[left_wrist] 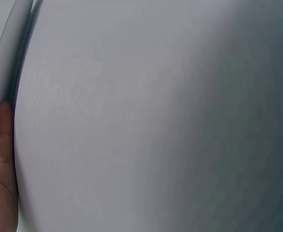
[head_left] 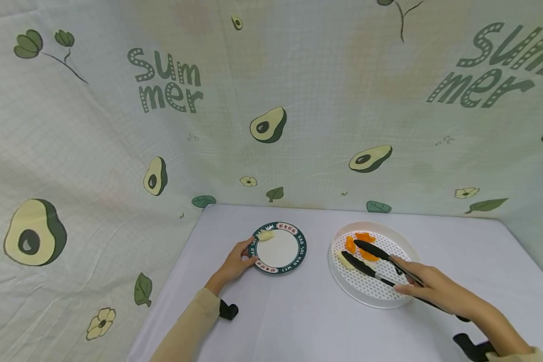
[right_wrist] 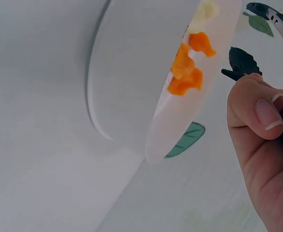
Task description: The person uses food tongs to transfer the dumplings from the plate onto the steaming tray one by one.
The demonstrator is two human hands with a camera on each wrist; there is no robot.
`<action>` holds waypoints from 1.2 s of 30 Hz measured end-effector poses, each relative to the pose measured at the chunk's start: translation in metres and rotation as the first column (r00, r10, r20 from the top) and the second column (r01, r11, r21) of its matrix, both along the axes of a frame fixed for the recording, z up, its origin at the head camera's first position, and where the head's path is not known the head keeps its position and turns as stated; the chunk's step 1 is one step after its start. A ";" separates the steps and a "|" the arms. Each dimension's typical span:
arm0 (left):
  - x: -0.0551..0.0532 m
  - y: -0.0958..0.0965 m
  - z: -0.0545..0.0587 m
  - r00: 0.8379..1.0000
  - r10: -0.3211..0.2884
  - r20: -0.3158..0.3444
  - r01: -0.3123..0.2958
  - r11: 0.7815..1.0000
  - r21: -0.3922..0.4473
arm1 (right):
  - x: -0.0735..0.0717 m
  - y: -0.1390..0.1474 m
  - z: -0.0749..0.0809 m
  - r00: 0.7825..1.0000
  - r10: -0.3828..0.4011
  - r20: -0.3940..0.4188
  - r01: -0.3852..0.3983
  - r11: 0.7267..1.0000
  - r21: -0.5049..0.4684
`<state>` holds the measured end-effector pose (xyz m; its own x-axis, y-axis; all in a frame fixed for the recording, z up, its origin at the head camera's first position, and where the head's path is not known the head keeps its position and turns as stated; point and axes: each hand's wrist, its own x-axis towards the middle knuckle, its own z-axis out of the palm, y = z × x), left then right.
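Observation:
My left hand [head_left: 233,262] grips the near-left rim of a round plate [head_left: 282,250] with a dark green lettered border. One pale yellow piece [head_left: 266,235] lies on that plate near its upper left rim. In the left wrist view a finger [left_wrist: 4,140] lies along the plate's edge. My right hand [head_left: 441,289] holds black-tipped tongs [head_left: 359,265], their arms spread apart over a white perforated draining tray [head_left: 384,291]. Orange pieces [head_left: 368,256] and a pale yellow piece [head_left: 345,260] sit in the tray near the tong tips. In the right wrist view the tongs [right_wrist: 260,9] stand beside the tray's rim.
A white-covered table [head_left: 317,322] bears both dishes, with a strip of its surface between them. Behind and to the left hangs a cloth [head_left: 298,166] printed with avocados and leaves. Black straps [head_left: 228,310] show at both wrists.

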<state>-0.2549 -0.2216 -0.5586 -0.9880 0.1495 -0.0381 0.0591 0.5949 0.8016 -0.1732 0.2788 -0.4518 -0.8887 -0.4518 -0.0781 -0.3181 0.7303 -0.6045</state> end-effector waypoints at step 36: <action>0.000 -0.003 0.002 0.999 -0.028 0.036 0.028 1.000 0.013 | -0.123 -0.142 -0.007 0.930 0.368 0.007 -0.367 0.929 -0.055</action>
